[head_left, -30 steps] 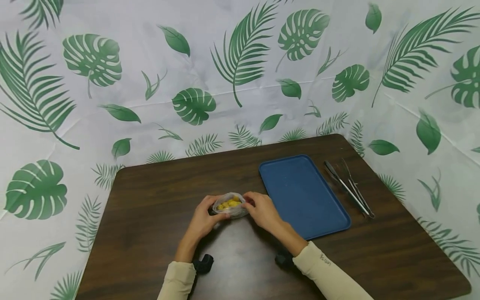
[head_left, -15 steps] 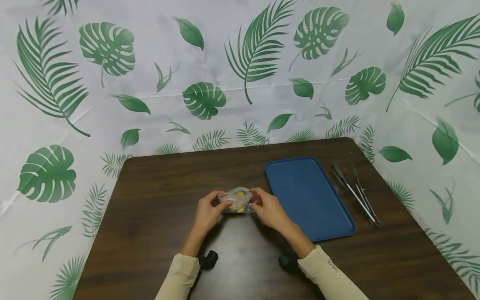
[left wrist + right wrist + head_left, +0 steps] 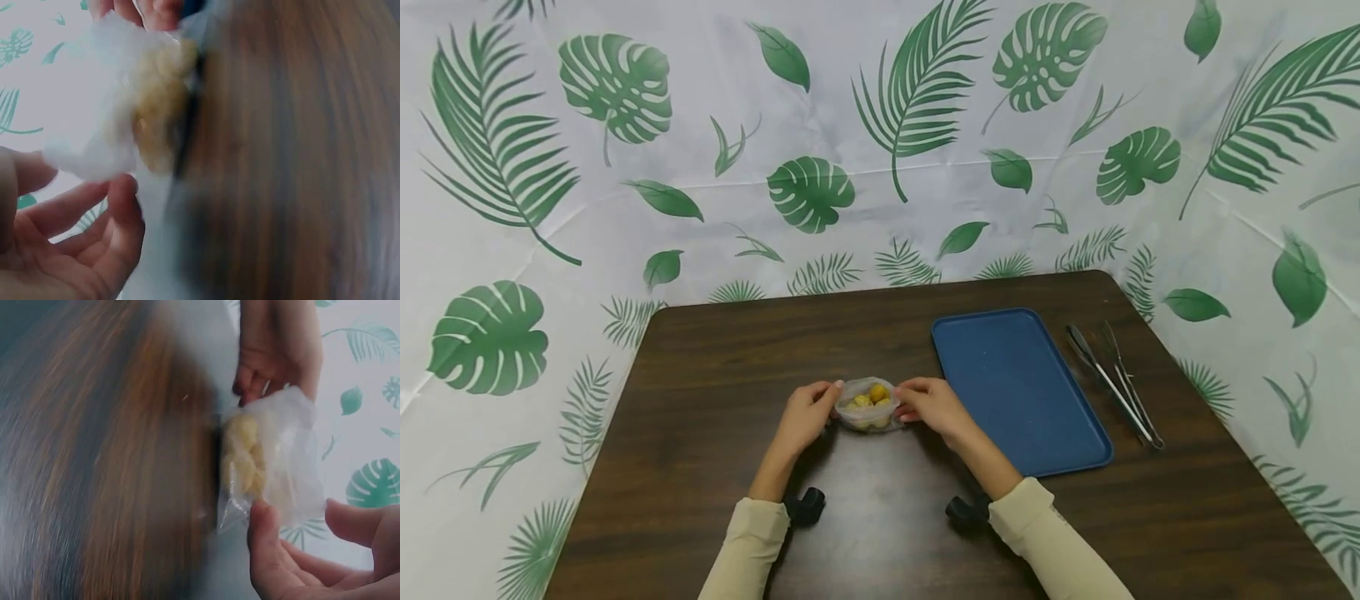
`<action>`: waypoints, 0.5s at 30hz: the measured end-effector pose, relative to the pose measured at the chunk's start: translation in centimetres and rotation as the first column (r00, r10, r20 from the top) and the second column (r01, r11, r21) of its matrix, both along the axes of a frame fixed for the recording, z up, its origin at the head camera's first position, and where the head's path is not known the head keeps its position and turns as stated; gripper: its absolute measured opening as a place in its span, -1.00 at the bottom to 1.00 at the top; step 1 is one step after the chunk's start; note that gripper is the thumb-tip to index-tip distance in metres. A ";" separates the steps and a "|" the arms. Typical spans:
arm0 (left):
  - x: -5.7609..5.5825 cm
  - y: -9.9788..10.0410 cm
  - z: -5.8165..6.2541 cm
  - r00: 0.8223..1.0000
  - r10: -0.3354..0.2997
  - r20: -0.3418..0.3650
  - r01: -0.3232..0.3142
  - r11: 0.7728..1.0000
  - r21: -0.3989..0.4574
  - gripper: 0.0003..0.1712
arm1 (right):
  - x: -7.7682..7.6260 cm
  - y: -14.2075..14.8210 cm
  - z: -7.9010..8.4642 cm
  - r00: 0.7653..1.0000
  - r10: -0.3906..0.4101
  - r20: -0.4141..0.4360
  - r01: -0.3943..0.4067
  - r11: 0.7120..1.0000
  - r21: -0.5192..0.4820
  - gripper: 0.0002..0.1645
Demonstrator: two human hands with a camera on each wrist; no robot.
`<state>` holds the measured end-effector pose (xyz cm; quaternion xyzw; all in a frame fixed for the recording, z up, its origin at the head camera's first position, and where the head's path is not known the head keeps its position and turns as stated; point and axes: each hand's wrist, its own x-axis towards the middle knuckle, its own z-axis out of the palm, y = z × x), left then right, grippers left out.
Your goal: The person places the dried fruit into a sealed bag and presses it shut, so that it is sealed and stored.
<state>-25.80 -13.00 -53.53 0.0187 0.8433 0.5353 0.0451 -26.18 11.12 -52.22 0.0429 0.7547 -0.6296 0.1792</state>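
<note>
A small clear plastic bag [image 3: 850, 392] with yellow roundish pieces [image 3: 878, 392] inside is held up over the middle of the table, its mouth spread wide. My left hand [image 3: 805, 415] pinches the bag's left edge between thumb and fingers. At the opposite edge, my right hand [image 3: 938, 410] pinches the plastic the same way. From the left wrist, the bag [image 3: 87, 106] appears whitish and blurred, with the yellow pieces [image 3: 159, 94] gathered at its bottom. The right wrist view shows the pieces [image 3: 244, 453] clumped low in the bag, against its clear side.
A blue tray [image 3: 1022, 392] lies flat just right of my right hand. Beyond it, metal tongs [image 3: 1108, 383] and another thin metal utensil [image 3: 1126, 375] lie near the right edge of the dark wooden table [image 3: 737, 350]. A leaf-printed cloth [image 3: 700, 125] hangs behind.
Half a second ago the bag's mouth was narrower and tipped away; now it gapes upward, showing the pieces. My left thumb has shifted from the bag's front to its left rim.
</note>
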 end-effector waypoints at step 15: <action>0.3 1.3 0.7 0.958 -0.046 0.285 -0.081 0.904 0.420 -0.67 | 0.2 1.0 1.2 0.994 0.050 0.102 -0.025 0.973 -0.228 -0.58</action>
